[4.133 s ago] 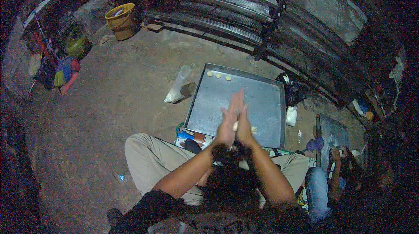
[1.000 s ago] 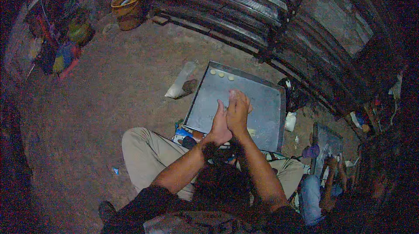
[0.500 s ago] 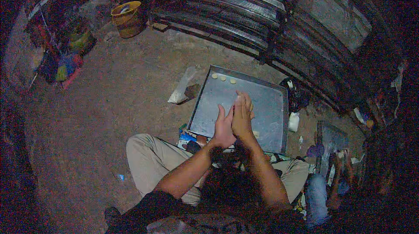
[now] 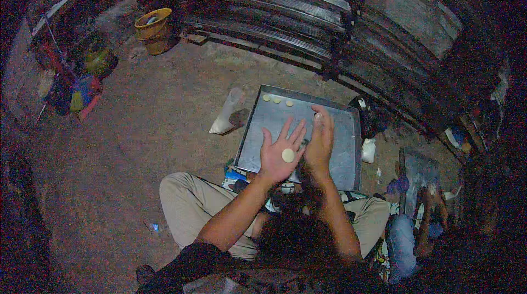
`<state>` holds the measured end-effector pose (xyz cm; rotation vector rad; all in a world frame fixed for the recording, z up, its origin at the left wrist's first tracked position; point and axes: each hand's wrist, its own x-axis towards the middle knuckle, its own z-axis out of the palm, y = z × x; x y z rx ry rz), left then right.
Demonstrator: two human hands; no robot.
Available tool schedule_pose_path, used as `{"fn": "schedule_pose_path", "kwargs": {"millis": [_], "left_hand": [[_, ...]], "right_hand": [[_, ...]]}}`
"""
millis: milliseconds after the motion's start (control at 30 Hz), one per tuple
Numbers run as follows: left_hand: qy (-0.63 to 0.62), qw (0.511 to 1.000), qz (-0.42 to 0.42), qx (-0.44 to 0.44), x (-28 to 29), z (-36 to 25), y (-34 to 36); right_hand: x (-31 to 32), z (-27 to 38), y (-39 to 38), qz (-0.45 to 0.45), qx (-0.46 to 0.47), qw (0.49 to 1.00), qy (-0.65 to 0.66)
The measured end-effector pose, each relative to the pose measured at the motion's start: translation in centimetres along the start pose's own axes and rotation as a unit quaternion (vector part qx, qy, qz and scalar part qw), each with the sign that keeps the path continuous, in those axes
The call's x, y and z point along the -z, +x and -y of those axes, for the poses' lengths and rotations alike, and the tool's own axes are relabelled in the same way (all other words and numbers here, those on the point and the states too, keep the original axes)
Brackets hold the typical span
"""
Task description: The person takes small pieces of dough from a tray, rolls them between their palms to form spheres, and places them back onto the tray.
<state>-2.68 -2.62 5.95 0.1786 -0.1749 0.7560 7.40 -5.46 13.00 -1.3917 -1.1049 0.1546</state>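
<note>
A flat round disc of pale dough [image 4: 288,155] lies on the upturned palm of my left hand [image 4: 276,154], which bears it with the fingers stretched out and spread. Just to the right, my right hand [image 4: 319,143] is open and apart from the disc, its fingers extended and its palm turned toward the left hand. Both hands are above a large shallow metal tray [image 4: 252,135]. Several small dough discs, among them one dough piece [image 4: 289,103], lie in a row along the tray's far left edge. My hands and forearms hide part of the tray.
A clear bag of white powder [image 4: 222,124] lies left of the tray. A white packet [image 4: 368,150] and a black bag [image 4: 375,121] are on its right. A co-worker's hands [image 4: 431,194] are near another tray [image 4: 422,170]. A yellow bucket [image 4: 156,33] and metal racks [image 4: 263,25] stand beyond.
My palms were pressed together and have moved apart, the right hand shifting right. The dough disc on my left palm has come into view.
</note>
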Motion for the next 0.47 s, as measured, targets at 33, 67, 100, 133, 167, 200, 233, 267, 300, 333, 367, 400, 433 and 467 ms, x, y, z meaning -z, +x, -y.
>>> {"fn": "schedule_pose_path", "kwargs": {"millis": [33, 67, 100, 133, 167, 200, 233, 267, 300, 333, 367, 400, 433, 467], "left_hand": [[-0.018, 1.0, 0.002, -0.002, 0.2, -0.1, 0.2], [-0.033, 0.999, 0.004, -0.007, 0.4, -0.4, 0.3], [-0.047, 0.998, 0.032, -0.004, 0.7, -0.9, 0.3], [-0.06, 0.996, 0.058, 0.002, 0.9, -1.3, 0.4], [-0.075, 0.995, 0.063, 0.006, 1.1, -1.4, 0.4], [-0.089, 0.994, 0.068, 0.011, 1.3, -1.5, 0.4], [-0.076, 0.996, 0.055, 0.012, 1.4, -1.6, 0.5], [-0.062, 0.997, 0.042, 0.013, 1.5, -1.7, 0.5], [-0.048, 0.998, 0.03, 0.014, 1.7, -1.7, 0.5], [-0.023, 0.999, 0.034, 0.018, 2.3, -1.8, 0.4], [0.002, 0.999, 0.038, 0.022, 3.0, -1.9, 0.3], [0.028, 0.998, 0.042, 0.026, 3.6, -1.9, 0.2], [0.057, 0.998, 0.016, 0.028, 3.1, -1.8, 0.2], [0.087, 0.996, -0.009, 0.029, 2.6, -1.5, 0.2]], "right_hand": [[1.5, 1.0, 0.4, 0.081, -0.001, 0.996, -0.027], [2.8, 1.7, 0.6, 0.164, -0.002, 0.985, -0.052], [3.6, 2.4, 0.7, 0.245, -0.004, 0.967, -0.076], [4.2, 3.2, 0.7, 0.344, -0.003, 0.934, -0.099], [4.2, 2.5, 0.1, 0.34, 0.063, 0.928, -0.14], [4.2, 1.4, -0.8, 0.334, 0.129, 0.916, -0.181], [4.1, 0.6, -1.4, 0.326, 0.193, 0.899, -0.218], [4.1, 0.1, -1.7, 0.38, 0.111, 0.889, -0.23], [4.2, -0.3, -1.7, 0.394, 0.082, 0.889, -0.217], [4.1, -0.5, -1.7, 0.408, 0.054, 0.889, -0.203], [3.9, -0.7, -1.7, 0.421, 0.026, 0.887, -0.189], [3.6, -0.9, -1.8, 0.418, -0.007, 0.89, -0.182], [3.5, -1.5, -2.0, 0.411, -0.043, 0.893, -0.175], [3.4, -2.0, -2.3, 0.405, -0.079, 0.896, -0.168]]}}
